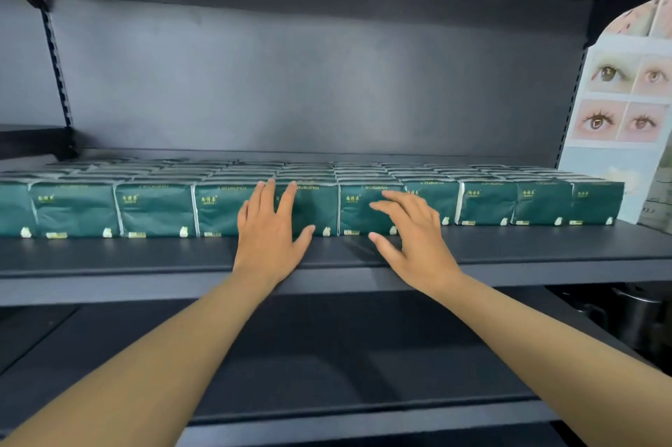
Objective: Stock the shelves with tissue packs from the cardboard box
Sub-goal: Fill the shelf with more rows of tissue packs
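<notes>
The left hand (271, 228) is lying flat against the front face of a green pack (225, 208) in the front row, its fingers straight and slightly spread, fingertips reaching up to the pack's top edge and the thumb pointing right, low across the face; it is gripping nothing. The right hand (411, 228) is held just beside it over the face of the next pack (354, 210) to the right, fingers relaxed, a little bent and apart, thumb pointing left near the shelf (509, 246); whether those fingers are actually touching the wrapper cannot be told, and they are closing on nothing. Both bare forearms are reaching in from below, crossing the shelf's front lip. The packs are standing upright side by side in a row that is running the width of the shelf, set back from its front edge, with more rows packed tight behind them to the dark back panel (291, 83). To the right, past the last pack, a pale display card (618, 101) printed with pictures of eyes is leaning beside the unit. Below, a lower shelf (327, 355) is showing dark, and a metal pot (636, 319) is sitting at its far right
</notes>
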Action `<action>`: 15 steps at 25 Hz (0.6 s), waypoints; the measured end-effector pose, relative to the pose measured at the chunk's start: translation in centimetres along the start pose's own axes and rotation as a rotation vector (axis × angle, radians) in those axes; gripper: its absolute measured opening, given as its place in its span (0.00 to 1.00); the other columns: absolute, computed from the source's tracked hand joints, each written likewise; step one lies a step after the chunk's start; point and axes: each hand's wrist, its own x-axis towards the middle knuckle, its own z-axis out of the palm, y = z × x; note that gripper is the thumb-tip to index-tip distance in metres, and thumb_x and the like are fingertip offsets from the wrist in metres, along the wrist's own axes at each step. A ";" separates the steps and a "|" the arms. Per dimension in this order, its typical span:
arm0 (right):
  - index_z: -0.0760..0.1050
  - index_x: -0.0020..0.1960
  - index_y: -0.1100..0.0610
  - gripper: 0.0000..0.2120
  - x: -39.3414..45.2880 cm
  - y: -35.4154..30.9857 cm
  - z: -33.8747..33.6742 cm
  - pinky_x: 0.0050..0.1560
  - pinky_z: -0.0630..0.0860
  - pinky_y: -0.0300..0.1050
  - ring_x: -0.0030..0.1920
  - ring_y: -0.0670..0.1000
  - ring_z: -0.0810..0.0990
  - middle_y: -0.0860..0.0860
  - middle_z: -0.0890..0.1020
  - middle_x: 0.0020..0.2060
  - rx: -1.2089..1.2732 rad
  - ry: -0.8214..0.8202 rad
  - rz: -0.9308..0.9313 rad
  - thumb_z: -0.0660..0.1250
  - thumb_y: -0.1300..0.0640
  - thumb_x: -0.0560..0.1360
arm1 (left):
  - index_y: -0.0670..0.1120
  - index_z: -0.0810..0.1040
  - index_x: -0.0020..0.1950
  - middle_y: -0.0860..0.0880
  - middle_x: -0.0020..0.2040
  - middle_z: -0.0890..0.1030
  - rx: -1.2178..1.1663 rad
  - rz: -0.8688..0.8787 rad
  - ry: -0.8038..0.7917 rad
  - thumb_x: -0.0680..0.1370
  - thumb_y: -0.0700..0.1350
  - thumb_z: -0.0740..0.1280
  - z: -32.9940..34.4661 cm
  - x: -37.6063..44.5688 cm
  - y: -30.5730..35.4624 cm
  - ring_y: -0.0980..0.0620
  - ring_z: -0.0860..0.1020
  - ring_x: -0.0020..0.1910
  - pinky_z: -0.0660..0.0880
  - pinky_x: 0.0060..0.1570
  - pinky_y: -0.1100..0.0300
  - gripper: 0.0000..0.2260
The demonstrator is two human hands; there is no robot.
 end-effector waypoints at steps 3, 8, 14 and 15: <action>0.72 0.63 0.52 0.18 -3.0 -1.4 -1.1 0.65 0.54 0.45 0.66 0.47 0.62 0.49 0.70 0.64 0.047 -0.024 -0.004 0.62 0.50 0.74 | 0.45 0.61 0.75 0.39 0.74 0.60 0.002 -0.019 0.005 0.77 0.56 0.65 -1.1 -5.0 0.1 0.41 0.55 0.75 0.55 0.70 0.44 0.31; 0.73 0.61 0.53 0.17 -10.2 -2.6 -1.0 0.63 0.57 0.46 0.63 0.48 0.65 0.50 0.72 0.63 0.070 -0.080 0.005 0.63 0.51 0.74 | 0.44 0.66 0.72 0.40 0.73 0.64 0.126 0.082 -0.028 0.76 0.59 0.57 -0.5 -14.9 0.2 0.43 0.61 0.72 0.60 0.67 0.46 0.29; 0.71 0.64 0.52 0.18 -23.8 -0.9 2.8 0.63 0.56 0.44 0.64 0.45 0.63 0.48 0.71 0.64 0.134 -0.256 0.146 0.63 0.50 0.75 | 0.44 0.71 0.70 0.42 0.72 0.68 0.184 0.157 -0.337 0.76 0.60 0.51 5.3 -28.3 0.3 0.46 0.65 0.71 0.70 0.64 0.47 0.30; 0.71 0.64 0.52 0.18 -26.3 -0.5 3.7 0.63 0.56 0.44 0.64 0.46 0.63 0.48 0.71 0.64 0.140 -0.292 0.175 0.62 0.49 0.76 | 0.44 0.71 0.70 0.42 0.71 0.69 0.166 0.137 -0.389 0.77 0.61 0.50 6.5 -31.0 0.2 0.47 0.64 0.70 0.70 0.63 0.47 0.30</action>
